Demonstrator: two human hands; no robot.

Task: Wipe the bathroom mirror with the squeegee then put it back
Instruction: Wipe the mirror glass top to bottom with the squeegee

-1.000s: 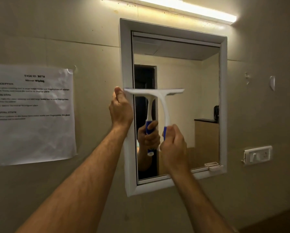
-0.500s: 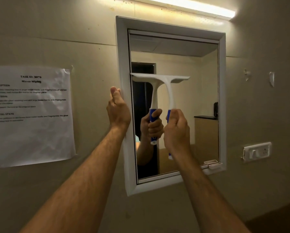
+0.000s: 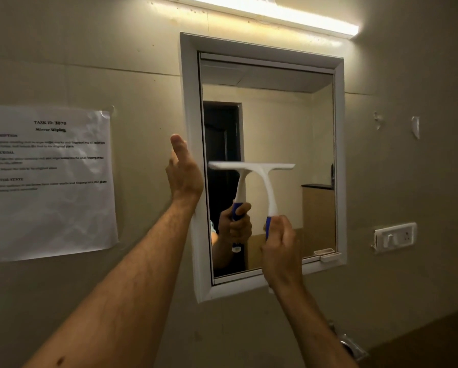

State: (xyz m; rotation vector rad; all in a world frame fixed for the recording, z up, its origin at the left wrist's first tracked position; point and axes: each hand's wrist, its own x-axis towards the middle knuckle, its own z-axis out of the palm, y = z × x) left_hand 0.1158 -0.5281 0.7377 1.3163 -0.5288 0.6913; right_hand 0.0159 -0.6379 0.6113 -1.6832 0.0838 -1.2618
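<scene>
A white-framed bathroom mirror (image 3: 275,115) hangs on the beige wall straight ahead. The squeegee (image 3: 251,166) has a white T-shaped head and a blue grip. Its blade lies flat and level against the glass about halfway up, towards the left side. My right hand (image 3: 281,248) is closed around the blue grip below the blade. My left hand (image 3: 184,179) holds the left edge of the mirror frame (image 3: 190,88), thumb pointing up and fingers hidden behind the edge. The glass reflects the hand and squeegee.
A printed task sheet (image 3: 50,181) is taped to the wall on the left. A lit tube light (image 3: 275,18) runs above the mirror. A switch and socket plate (image 3: 395,237) sits to the right. A small white holder (image 3: 327,255) sits at the frame's lower right corner; a metal fitting (image 3: 352,346) below.
The squeegee first rose on the glass, then came down to about mid-height with my right hand. My left thumb has lifted and straightened along the frame.
</scene>
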